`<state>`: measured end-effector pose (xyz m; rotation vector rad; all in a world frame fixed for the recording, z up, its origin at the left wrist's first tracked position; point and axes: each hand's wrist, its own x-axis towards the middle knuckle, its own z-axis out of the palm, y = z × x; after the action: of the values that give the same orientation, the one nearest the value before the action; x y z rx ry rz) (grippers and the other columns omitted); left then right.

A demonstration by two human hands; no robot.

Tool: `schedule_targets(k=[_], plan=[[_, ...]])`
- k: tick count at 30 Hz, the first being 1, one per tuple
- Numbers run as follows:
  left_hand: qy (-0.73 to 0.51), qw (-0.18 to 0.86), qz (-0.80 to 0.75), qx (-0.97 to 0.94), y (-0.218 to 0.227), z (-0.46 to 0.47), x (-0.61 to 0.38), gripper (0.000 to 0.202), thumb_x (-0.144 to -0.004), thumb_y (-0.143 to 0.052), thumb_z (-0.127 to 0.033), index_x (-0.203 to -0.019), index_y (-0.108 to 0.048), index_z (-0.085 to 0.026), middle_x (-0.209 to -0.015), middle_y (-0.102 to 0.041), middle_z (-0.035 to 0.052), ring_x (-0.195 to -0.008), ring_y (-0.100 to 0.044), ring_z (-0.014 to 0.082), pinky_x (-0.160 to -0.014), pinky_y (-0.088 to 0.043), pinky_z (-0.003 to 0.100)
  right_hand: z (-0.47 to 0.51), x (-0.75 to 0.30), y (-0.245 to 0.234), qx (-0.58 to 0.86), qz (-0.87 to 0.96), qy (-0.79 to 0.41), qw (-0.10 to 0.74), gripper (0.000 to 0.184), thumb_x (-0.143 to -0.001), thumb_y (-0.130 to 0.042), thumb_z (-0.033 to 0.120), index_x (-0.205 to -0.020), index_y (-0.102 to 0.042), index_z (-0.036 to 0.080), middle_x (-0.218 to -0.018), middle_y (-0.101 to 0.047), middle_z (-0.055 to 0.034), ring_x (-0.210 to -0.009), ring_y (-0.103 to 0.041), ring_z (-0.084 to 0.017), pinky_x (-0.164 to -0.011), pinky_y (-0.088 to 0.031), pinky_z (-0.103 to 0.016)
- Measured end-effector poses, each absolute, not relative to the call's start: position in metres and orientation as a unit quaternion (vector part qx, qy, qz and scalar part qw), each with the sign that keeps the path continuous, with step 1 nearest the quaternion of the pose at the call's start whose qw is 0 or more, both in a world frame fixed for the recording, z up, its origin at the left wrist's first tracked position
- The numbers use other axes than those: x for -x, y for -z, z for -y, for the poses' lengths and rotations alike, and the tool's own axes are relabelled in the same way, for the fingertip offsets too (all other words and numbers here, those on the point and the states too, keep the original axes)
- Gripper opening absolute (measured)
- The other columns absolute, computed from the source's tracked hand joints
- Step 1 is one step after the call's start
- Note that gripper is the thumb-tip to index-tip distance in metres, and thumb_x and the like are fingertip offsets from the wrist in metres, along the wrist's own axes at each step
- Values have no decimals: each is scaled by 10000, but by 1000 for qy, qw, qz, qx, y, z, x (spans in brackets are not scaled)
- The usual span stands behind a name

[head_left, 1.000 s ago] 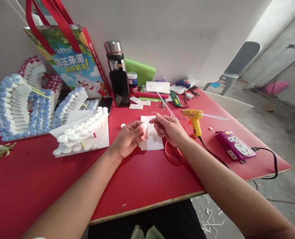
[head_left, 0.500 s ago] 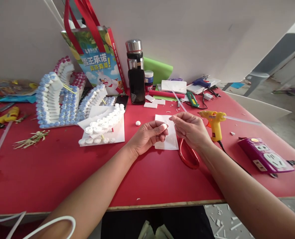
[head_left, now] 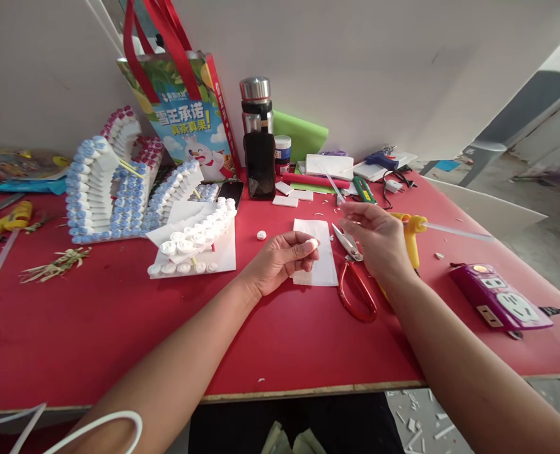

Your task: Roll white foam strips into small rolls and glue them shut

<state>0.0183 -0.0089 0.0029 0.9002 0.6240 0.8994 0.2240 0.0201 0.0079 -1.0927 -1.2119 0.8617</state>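
Over the worktop (head_left: 270,353), a white roll (head_left: 313,244) is pinched by the left hand (head_left: 282,257). At two o'clock from the roll, the right hand (head_left: 380,233) is held loosely spread. Scissors (head_left: 349,244) are seen at four o'clock.

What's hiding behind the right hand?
A yellow glue gun peeks out past the right hand: some of its handle and its back end show, with a clear stick poking out. The hand covers its front, so that part can't be seen.
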Motion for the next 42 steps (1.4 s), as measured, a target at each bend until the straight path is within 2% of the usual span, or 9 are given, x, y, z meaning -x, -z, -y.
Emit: schedule_targets(k=[2,5,12,14,19,23,29,36,42], plan=[[-416,755,-289,-416,-3,9,-18,204,-831,-773,-308,-925,-707,-138,-790,-647,12,-639,-573,72,-676,-461,228,-16,-220,-6,475,522,-387,593,196,-734,-825,307,-818,-713,170,-718,-692,-21,-572,-572,-107,-516,-457,-238],[-422,751,-289,-416,-2,8,-18,208,-828,-774,-309,-926,-708,-138,-783,-643,11,-641,-568,73,-675,-458,229,-9,-214,-8,464,502,-432,589,277,-782,-799,389,-729,-620,185,-488,-568,39,-347,-375,-61,-351,-276,-220],[-437,729,-299,-433,1,6,-19,205,-792,-801,-293,-897,-682,-163,-737,-633,-9,-603,-552,77,-644,-451,239,-4,-210,-17,407,463,-509,601,524,-805,-769,480,-515,-439,195,-417,-283,84,-356,-218,-35,-363,-140,-238],[-468,671,-338,-466,0,7,-21,241,-755,-829,-293,-901,-681,-170,-749,-639,-14,-605,-554,81,-631,-456,236,-4,-210,-17,400,467,-538,576,555,-774,-802,460,-508,-391,197,-438,-288,83,-381,-227,-36,-379,-150,-235],[-517,454,-439,-578,-2,11,-25,280,-734,-836,-338,-905,-675,-186,-815,-673,3,-725,-621,134,-675,-499,258,-4,-207,-13,403,523,-551,511,336,-771,-806,435,-737,-586,183,-506,-516,47,-450,-437,-79,-446,-313,-228],[-507,335,-462,-646,0,10,-24,235,-780,-795,-356,-904,-670,-202,-839,-673,8,-751,-636,149,-712,-513,275,-4,-206,-12,405,542,-537,504,315,-832,-744,448,-774,-587,181,-573,-617,12,-473,-534,-100,-454,-359,-229],[-512,242,-479,-671,1,3,-15,170,-822,-752,-350,-880,-693,-201,-862,-623,14,-740,-591,140,-711,-496,274,-7,-208,-12,423,515,-531,524,329,-835,-735,448,-749,-566,179,-579,-614,17,-446,-537,-89,-411,-347,-207],[-573,202,-515,-605,-2,-2,-4,195,-889,-655,-362,-995,-682,-199,-969,-699,44,-842,-635,164,-788,-497,287,-10,-209,-13,446,482,-505,561,290,-811,-745,415,-768,-584,177,-580,-596,23,-445,-499,-79,-409,-328,-210],[-456,66,-567,-683,6,-14,8,124,-880,-606,-276,-935,-686,-200,-930,-690,58,-924,-623,224,-825,-487,339,-10,-210,-4,481,631,-409,452,218,-789,-748,321,-719,-590,188,-653,-619,13,-564,-518,-100,-546,-402,-248]])
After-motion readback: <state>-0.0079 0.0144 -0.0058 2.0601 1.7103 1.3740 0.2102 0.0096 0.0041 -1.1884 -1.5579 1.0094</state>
